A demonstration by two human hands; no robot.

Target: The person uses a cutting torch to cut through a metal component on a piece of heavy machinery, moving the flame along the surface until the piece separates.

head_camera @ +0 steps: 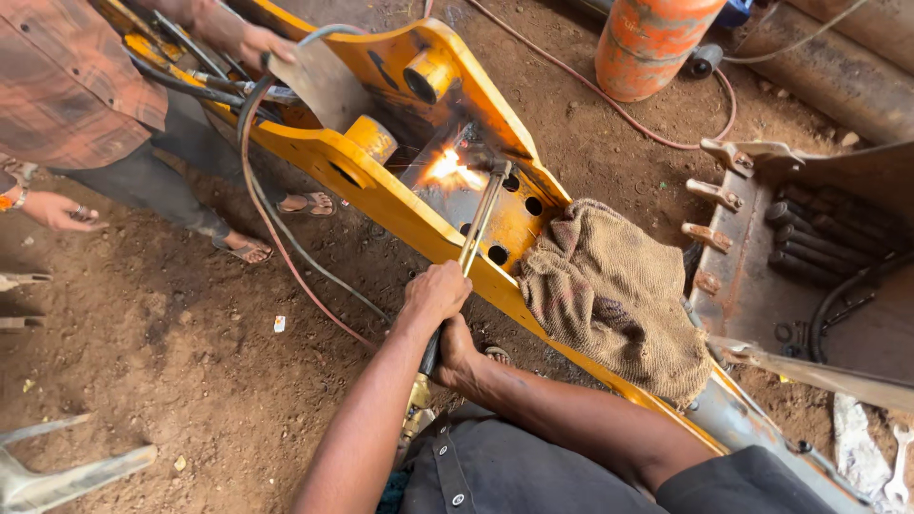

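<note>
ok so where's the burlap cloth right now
In the head view the burlap cloth lies draped over the yellow excavator arm, right of the torch flame and left of the bucket.

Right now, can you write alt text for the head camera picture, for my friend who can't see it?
Two bare hands, left hand above right hand, grip a cutting torch whose flame burns inside a yellow machine arm. A brown sack cloth drapes the arm; an orange gas cylinder stands on the dirt behind.
</note>
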